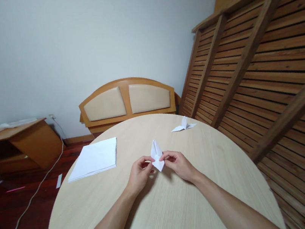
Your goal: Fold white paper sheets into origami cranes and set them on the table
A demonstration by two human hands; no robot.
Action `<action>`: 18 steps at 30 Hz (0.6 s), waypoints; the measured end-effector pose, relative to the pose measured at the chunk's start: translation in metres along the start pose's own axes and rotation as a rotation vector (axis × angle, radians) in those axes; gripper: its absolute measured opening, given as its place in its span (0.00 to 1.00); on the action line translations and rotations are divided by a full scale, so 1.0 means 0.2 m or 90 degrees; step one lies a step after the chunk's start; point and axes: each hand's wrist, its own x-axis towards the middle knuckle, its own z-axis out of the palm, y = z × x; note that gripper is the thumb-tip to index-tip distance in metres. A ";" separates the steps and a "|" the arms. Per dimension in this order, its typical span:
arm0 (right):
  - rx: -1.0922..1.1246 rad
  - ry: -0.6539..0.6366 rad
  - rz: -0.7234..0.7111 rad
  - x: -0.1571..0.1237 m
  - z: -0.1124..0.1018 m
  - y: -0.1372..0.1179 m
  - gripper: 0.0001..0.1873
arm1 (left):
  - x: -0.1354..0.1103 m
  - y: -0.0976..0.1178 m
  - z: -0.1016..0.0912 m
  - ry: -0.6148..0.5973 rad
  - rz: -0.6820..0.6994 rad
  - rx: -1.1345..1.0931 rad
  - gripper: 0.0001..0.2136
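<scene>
A small folded white paper piece stands pointed upward above the round light-wood table. My left hand pinches its left side with fingers closed. My right hand pinches its right side, fingers also closed. Both hands hover just over the middle of the table. A stack of white paper sheets lies to the left of my hands. A finished folded white paper figure rests on the far right part of the table.
A slatted wooden bed frame leans along the right side. A padded wooden headboard stands against the wall behind the table. A low wooden cabinet and a white cable are on the dark floor at left.
</scene>
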 end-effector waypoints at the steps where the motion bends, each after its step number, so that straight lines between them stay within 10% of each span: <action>1: -0.006 0.001 -0.005 0.00 0.00 0.00 0.06 | 0.00 0.00 0.00 0.001 0.005 -0.002 0.09; 18: 0.036 0.033 0.003 -0.01 0.01 -0.02 0.21 | -0.01 0.02 0.02 0.027 0.016 -0.016 0.16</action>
